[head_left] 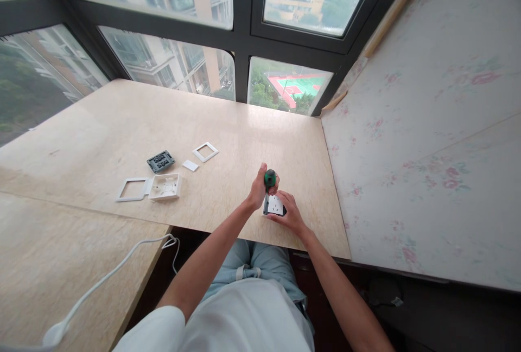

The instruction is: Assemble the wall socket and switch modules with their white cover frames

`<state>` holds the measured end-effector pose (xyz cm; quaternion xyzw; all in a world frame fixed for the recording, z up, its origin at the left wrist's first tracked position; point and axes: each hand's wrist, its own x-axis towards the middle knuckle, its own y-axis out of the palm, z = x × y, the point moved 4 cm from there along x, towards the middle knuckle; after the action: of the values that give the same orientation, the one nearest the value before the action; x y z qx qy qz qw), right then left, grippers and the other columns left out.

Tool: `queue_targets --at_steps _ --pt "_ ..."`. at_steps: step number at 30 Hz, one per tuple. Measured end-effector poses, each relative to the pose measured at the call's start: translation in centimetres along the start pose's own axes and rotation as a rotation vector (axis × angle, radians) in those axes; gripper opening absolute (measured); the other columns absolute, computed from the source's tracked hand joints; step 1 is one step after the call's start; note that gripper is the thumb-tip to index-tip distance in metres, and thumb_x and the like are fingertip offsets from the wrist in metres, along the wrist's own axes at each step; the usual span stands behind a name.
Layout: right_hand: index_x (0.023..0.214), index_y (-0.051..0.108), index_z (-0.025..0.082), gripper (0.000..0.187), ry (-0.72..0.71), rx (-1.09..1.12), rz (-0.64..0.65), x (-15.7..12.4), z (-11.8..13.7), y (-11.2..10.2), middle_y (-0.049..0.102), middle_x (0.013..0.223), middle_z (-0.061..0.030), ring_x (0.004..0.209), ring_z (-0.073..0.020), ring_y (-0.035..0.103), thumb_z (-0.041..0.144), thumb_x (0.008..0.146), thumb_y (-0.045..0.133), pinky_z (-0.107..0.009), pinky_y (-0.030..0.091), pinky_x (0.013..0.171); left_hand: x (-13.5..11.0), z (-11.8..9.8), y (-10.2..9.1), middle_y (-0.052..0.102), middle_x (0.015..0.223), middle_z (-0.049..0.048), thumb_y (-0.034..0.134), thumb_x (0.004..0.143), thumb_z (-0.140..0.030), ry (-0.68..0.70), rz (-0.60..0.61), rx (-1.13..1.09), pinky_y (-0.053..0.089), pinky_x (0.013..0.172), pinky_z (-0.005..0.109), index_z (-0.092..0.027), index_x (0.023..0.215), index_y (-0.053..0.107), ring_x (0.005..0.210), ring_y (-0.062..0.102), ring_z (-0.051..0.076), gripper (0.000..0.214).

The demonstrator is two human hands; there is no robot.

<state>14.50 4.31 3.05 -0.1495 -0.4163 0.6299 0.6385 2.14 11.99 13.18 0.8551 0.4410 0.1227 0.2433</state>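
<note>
In my left hand [260,188] is a screwdriver [269,178] with a green and black handle, my fingers closed round it. It stands roughly upright, its tip at the left edge of a wall socket [275,205]. The socket has a white face with slots and a dark frame, and lies on the counter near its front edge. My right hand [290,212] grips the socket from the right, fingers across its top and thumb at the near side. Any screw under the screwdriver's tip is too small to make out.
Left on the stone-patterned counter [244,135] lie a dark socket back [160,161], a white mounting box [165,186], white frames [205,151] [132,189] and a small white plate [190,165]. A white cable [106,270] runs along the lower left. Windows rise behind; a papered wall [423,124] stands right.
</note>
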Motion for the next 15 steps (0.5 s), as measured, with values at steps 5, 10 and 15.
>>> queue_targets --at_steps 5,10,15 --pt "0.138 0.048 0.020 0.079 0.001 -0.001 0.004 0.0 0.1 -0.1 0.054 0.132 -0.0167 0.125 -0.0338 0.049 0.065 0.075 0.068 -0.052 0.041 0.105 -0.4 -0.4 -0.5 0.033 0.043 -0.0034 0.017 0.082 -0.086 0.022 0.084 0.050 0.027 0.048 0.026 -0.018 0.055 0.046 0.042 0.032 0.009 0.079" --pt "0.138 0.048 0.022 0.078 0.001 -0.004 0.015 0.1 0.1 -0.1 0.054 0.133 -0.0160 0.124 -0.0344 0.049 0.064 0.076 0.068 -0.053 0.040 0.105 -1.4 -1.0 -0.3 0.044 0.053 -0.0035 0.049 0.080 -0.078 0.093 0.007 0.174 0.032 0.054 0.025 -0.018 0.070 0.047 0.051 0.040 0.010 0.061" --pt "0.140 0.047 0.020 0.079 -0.007 -0.008 0.011 0.1 0.1 -0.1 0.054 0.134 -0.0166 0.125 -0.0342 0.048 0.063 0.076 0.068 -0.052 0.040 0.105 -1.9 -1.3 0.3 0.061 0.071 0.0012 0.058 0.086 -0.061 0.107 -0.097 0.193 0.042 0.069 0.028 -0.018 0.085 0.047 0.068 0.055 0.013 0.044"
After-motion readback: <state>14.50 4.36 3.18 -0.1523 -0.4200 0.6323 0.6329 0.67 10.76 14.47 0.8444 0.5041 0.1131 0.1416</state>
